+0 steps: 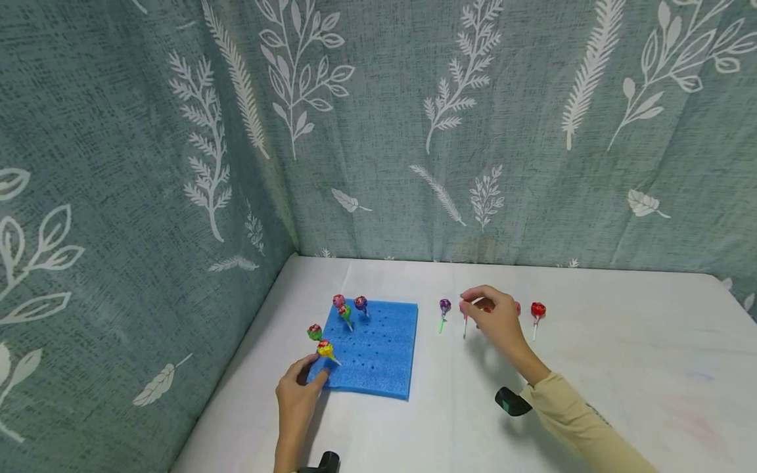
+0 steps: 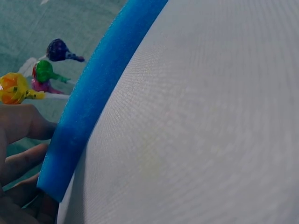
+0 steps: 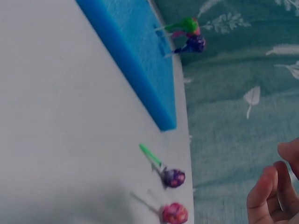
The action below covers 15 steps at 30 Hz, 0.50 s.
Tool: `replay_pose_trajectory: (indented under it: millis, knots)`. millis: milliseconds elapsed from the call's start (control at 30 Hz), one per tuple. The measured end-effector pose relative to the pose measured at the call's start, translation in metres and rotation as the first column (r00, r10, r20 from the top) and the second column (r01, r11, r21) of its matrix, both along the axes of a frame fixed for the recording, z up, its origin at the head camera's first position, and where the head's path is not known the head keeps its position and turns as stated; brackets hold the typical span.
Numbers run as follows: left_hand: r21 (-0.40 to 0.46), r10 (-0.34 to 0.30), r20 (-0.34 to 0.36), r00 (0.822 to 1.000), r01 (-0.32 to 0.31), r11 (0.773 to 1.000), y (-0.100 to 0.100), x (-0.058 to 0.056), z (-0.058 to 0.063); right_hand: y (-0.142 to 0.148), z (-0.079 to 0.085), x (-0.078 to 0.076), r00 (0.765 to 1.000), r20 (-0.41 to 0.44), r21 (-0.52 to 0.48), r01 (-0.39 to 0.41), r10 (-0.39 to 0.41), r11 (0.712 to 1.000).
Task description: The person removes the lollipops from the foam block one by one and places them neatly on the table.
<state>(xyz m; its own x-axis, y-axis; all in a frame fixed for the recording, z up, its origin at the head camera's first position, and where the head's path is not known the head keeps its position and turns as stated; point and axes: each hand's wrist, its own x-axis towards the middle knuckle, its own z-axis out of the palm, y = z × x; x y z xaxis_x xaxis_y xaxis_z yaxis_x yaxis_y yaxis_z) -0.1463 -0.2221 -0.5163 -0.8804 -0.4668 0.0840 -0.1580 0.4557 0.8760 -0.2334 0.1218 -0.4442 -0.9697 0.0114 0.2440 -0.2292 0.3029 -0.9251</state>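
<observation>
My left hand (image 1: 298,397) grips the near left corner of a blue foam board (image 1: 378,355), thumb at the near edge and fingers along the left side. Several wrapped lollipops stand by their sticks in the board, among them a yellow lollipop (image 1: 324,348) close to that hand and a dark purple one (image 1: 361,303) at the back. Over the row of loose lollipops on the right hovers my right hand (image 1: 499,325). Its thumb and fingers are apart with nothing between them, near a pink lollipop (image 3: 174,213) lying on the table.
Left of the pink one lies a purple lollipop (image 1: 445,305) with a green stick. A red lollipop (image 1: 537,309) lies at the row's right end; others are partly hidden behind my right hand. Small holes dot the board. A patterned curtain (image 1: 378,131) borders the white table (image 1: 621,368).
</observation>
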Motion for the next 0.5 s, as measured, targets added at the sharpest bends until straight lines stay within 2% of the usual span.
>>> replay_pose_trajectory:
  millis: [200,333,500]
  knots:
    - [-0.008,0.008,-0.004,1.0,-0.008,1.0,0.001,0.0,0.001,-0.013,0.005,0.002,0.999,-0.044,-0.019,-0.024,0.023,1.0]
    - [-0.007,0.008,-0.003,1.0,-0.008,1.0,0.001,0.0,0.001,-0.022,0.006,0.003,0.998,-0.033,-0.031,-0.049,0.048,0.998]
    - [0.0,0.006,0.008,1.0,-0.006,1.0,0.0,0.001,0.002,-0.032,0.007,0.005,0.996,-0.059,-0.055,-0.073,0.07,0.996]
